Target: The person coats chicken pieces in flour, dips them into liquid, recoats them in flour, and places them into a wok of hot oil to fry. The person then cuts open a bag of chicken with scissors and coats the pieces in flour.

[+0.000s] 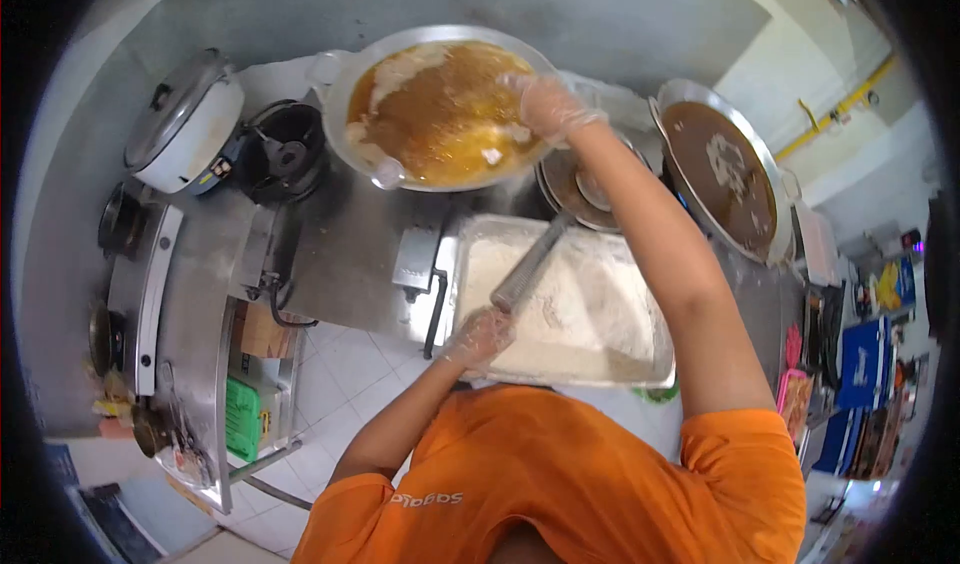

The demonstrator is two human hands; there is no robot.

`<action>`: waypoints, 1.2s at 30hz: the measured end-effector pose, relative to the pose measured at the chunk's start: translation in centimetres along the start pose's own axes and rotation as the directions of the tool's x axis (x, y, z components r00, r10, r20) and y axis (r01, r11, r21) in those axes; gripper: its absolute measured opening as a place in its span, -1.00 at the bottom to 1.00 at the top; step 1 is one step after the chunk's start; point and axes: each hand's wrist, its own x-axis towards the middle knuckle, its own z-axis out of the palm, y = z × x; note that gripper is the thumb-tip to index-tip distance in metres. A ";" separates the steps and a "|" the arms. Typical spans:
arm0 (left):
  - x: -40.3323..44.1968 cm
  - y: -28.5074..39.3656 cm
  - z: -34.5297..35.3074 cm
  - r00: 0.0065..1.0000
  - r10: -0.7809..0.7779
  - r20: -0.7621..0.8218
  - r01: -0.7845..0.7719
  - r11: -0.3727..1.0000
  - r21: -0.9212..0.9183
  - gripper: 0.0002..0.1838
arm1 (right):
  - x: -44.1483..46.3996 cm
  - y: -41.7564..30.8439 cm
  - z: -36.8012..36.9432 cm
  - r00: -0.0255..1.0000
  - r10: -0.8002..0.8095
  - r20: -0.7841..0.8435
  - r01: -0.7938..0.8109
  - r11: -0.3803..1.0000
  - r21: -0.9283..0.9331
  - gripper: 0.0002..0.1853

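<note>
My right hand, in a clear plastic glove, reaches over the right side of a large wok of bubbling oil. Its fingers look stretched out and apart, and I make out nothing held in them. Pale pieces float in the oil, mostly along the left side. Down at the left of a metal tray, my left hand, also gloved, closes around the lower end of a long-handled strainer. The strainer's handle crosses the tray above white flour; its round head is partly hidden behind my right forearm.
A second wok with brown oil stands at the right. On the left are a lidded white pot and a black pot. A yellow gas pipe runs along the right wall. A green basket sits below the left counter.
</note>
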 end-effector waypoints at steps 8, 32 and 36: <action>12.2 -7.5 9.7 0.998 -0.068 -0.018 0.042 0.779 -0.626 -0.41 | -26.9 2.7 5.5 0.879 0.467 0.094 -0.444 0.733 0.516 -0.70; 8.2 -5.5 5.4 0.986 -0.003 0.169 -0.006 0.999 0.053 -0.48 | -35.1 -6.5 20.3 0.847 -0.035 0.531 -0.209 0.896 0.392 -0.63; 7.8 -3.9 3.9 0.922 -0.231 0.312 0.144 0.950 0.279 -0.51 | -35.4 -5.3 18.4 0.847 -0.049 0.530 -0.169 0.920 0.354 -0.62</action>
